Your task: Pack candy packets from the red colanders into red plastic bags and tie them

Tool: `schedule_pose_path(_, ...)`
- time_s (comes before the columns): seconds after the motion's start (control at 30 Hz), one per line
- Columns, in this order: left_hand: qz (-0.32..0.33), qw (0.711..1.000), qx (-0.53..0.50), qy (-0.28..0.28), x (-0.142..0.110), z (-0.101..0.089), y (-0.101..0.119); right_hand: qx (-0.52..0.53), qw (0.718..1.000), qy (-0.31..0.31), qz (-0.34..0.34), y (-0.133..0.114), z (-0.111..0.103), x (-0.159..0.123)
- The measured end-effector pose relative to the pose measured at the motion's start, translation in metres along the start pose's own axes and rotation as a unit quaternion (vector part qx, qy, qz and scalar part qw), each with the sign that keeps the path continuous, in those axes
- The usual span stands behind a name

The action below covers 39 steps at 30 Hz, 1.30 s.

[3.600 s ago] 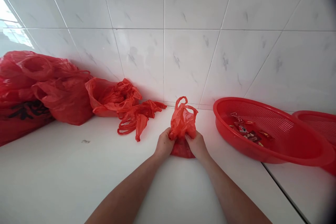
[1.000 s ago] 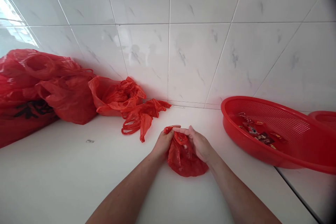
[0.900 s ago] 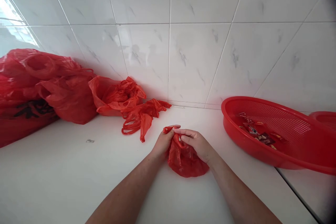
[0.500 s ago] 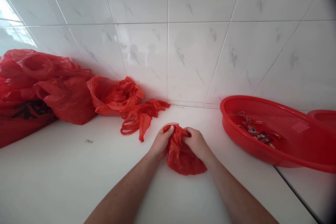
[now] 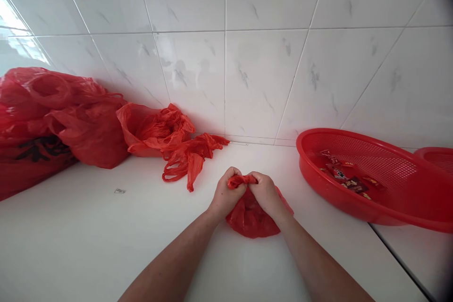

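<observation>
Red plastic bag on the white table, its top clenched in both my hands.
Half a second ago this top was loosely gathered; now my left hand and right hand grip it tightly as a rolled strip. My fingers stand in the way, so I cannot tell if it is knotted or only twisted. To the left lie crumpled red bags by the tiled wall; to the right, a red basket holds wrapped sweets.
</observation>
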<state>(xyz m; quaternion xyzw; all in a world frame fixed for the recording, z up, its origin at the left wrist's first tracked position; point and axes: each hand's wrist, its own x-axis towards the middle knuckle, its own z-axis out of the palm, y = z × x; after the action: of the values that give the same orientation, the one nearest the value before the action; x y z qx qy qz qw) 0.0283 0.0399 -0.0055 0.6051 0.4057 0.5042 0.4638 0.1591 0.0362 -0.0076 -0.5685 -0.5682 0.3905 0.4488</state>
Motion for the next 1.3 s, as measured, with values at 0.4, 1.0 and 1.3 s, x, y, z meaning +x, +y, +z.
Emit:
schedule_pose_path(0.4, 0.045, 0.995, 0.069, 0.057, 0.001, -0.008, -0.009, 0.056, 0.992, -0.112, -0.008, -0.003, -0.009, 0.001)
schedule_pose_path(1.0, 0.046, 0.985, -0.069, 0.153, 0.009, -0.017, -0.018, -0.004, 0.979, 0.204, 0.000, 0.019, -0.055, 0.024)
schedule_pose_path(1.3, 0.003, 0.998, -0.054, -0.021, 0.011, -0.029, -0.026, 0.111, 0.992, 0.060, -0.012, 0.036, -0.071, 0.017)
